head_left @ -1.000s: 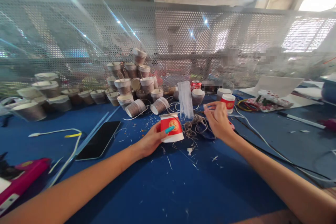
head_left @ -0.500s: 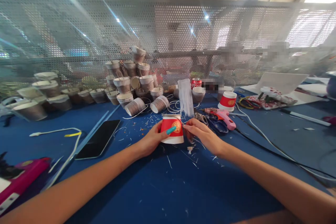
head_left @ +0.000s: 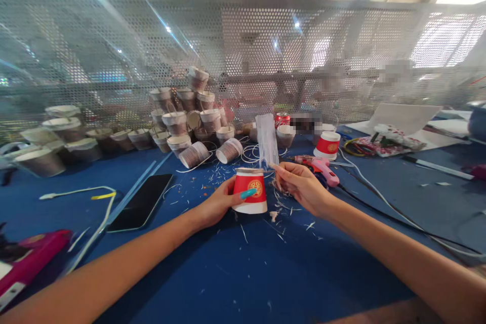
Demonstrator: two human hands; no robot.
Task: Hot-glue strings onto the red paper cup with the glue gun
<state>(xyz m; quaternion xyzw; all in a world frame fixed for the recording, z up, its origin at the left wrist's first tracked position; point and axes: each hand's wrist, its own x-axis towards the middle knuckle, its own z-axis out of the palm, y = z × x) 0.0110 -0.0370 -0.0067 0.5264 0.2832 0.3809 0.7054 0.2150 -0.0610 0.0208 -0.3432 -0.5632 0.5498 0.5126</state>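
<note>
An upside-down red and white paper cup (head_left: 250, 187) with a gold emblem is held in my left hand (head_left: 224, 197), the thumb with its long turquoise nail lying across the front. Around the cup's narrow upper edge runs a thin greyish-brown cord (head_left: 248, 170). Just right of that edge, my right hand (head_left: 298, 182) is closed in a pinch on what looks like the loose end of this cord. Below the right fingers, a tangle of cord is partly hidden. Farther right lies a pink glue gun (head_left: 327, 172), and behind it stands another red paper cup (head_left: 327, 145).
Cord-wrapped cups (head_left: 197, 111) are stacked at the back, beside a bundle of clear glue sticks (head_left: 268, 139) and a red can (head_left: 282, 119). A black phone (head_left: 142, 202) and a magenta tool (head_left: 34, 258) lie left. Cables (head_left: 395, 212) cross the right side; scraps litter the blue table (head_left: 243, 283).
My right hand has risen from beside the cup's wall to the level of its upper edge. The left hand still holds the cup, now slightly turned.
</note>
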